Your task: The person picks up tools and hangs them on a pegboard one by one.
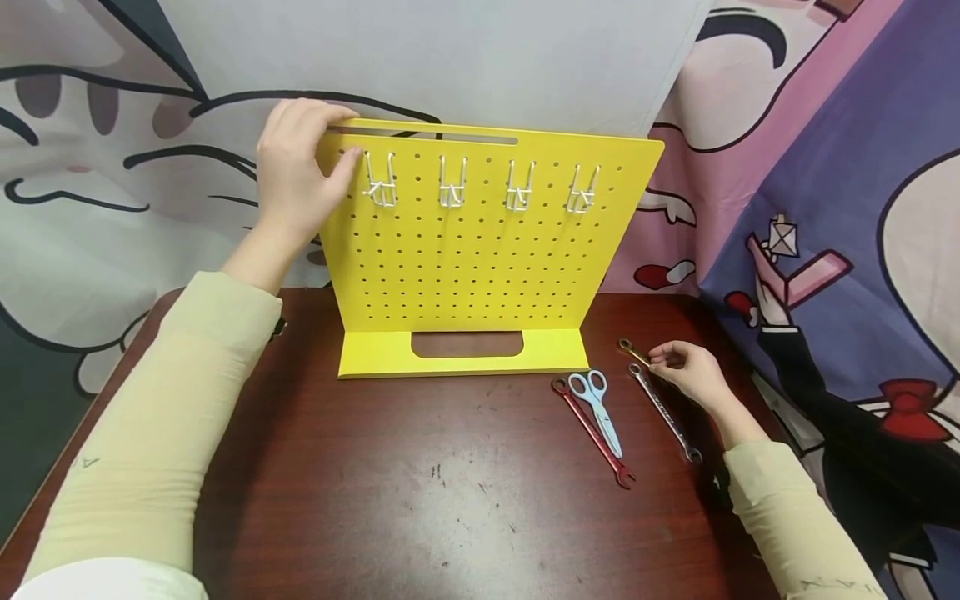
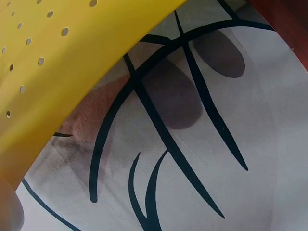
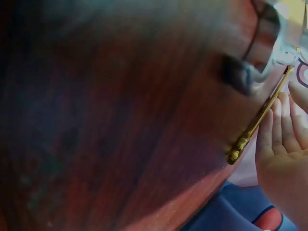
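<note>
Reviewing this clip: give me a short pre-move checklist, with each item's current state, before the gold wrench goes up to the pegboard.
1. Left hand steadies the yellow pegboard at its top left corner: ok.
2. Right hand grips the gold wrench: cannot tell; the fingers touch it and it lies on the table.
3. Four wire hooks are free: ok.
4. Silver wrench lies clear of the right hand: not ok, right beside it.
5. Scissors and red wrench are away from the gold wrench: ok.

Matt yellow pegboard [image 1: 480, 250], glossy wooden table [image 1: 420, 500], metal wrenches [image 1: 663, 412]
</note>
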A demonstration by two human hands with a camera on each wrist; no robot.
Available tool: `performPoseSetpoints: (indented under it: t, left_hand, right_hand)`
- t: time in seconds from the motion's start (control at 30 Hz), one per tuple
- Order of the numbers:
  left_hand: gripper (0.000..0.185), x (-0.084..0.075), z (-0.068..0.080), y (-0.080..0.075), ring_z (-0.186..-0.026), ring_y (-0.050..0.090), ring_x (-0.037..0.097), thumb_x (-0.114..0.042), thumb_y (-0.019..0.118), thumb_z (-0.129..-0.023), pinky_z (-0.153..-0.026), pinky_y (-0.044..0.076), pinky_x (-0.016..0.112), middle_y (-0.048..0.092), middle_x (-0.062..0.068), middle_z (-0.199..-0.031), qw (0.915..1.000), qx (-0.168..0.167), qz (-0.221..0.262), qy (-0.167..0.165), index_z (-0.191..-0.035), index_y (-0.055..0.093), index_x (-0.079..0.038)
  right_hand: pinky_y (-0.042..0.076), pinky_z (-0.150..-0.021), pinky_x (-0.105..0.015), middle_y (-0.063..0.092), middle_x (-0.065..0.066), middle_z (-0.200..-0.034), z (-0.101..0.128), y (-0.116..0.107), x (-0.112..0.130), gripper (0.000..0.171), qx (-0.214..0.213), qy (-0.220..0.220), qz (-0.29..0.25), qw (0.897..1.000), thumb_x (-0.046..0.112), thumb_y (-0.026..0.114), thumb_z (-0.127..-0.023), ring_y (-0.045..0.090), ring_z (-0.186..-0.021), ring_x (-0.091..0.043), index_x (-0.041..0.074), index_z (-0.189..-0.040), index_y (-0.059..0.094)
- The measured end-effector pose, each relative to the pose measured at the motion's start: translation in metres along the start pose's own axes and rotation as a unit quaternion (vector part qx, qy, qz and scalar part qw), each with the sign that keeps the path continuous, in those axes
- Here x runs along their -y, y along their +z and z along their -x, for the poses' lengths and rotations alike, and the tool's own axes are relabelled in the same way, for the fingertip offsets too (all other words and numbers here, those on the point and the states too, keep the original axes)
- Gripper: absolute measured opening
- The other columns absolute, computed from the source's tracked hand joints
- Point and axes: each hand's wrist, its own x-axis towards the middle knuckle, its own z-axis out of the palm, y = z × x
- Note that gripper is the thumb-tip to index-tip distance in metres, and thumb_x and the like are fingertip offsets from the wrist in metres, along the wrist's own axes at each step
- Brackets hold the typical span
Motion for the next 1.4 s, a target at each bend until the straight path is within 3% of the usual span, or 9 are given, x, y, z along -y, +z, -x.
performPoseSetpoints:
  t: [0.5, 0.8, 1.4]
  left_hand:
    - [0.031, -0.0010, -0.0026, -0.0018, -0.121, 0.061, 0.038, -0.009, 0.071, -0.097, -0.114, 0.044, 0.041, 0.074, 0.019, -0.126, 1.0000, 0.008, -0.003, 0.004, -0.127, 0.072, 0.002]
    - [0.030, -0.0036, -0.0021, -0.0045, -0.125, 0.062, 0.034, -0.012, 0.073, -0.098, -0.119, 0.042, 0.039, 0.075, 0.014, -0.126, 0.9994, 0.017, -0.005, -0.030, -0.127, 0.074, -0.005]
    - [0.029, -0.0022, -0.0001, -0.0012, -0.125, 0.062, 0.034, -0.010, 0.073, -0.097, -0.119, 0.042, 0.039, 0.075, 0.014, -0.126, 0.9996, 0.013, 0.000, -0.026, -0.126, 0.074, -0.005]
  right_hand:
    - [0.046, -0.066, -0.010, 0.075, -0.017, -0.091, -0.0058, 0.0027, -0.0025, 0.021, 0.004, -0.005, 0.044, 0.999, 0.006, 0.081, -0.091, 0.057, -0.075, 0.004, -0.007, -0.106, 0.076]
    - [0.046, -0.064, -0.013, 0.073, -0.013, -0.086, -0.0076, 0.0033, -0.0023, 0.017, 0.008, -0.005, 0.039, 0.999, 0.004, 0.080, -0.092, 0.056, -0.073, -0.001, -0.008, -0.103, 0.076]
    - [0.045, -0.058, -0.021, 0.072, -0.008, -0.080, -0.0037, 0.0012, 0.0007, 0.020, 0.017, 0.034, 0.047, 0.998, 0.010, 0.079, -0.091, 0.055, -0.067, -0.007, -0.008, -0.098, 0.075]
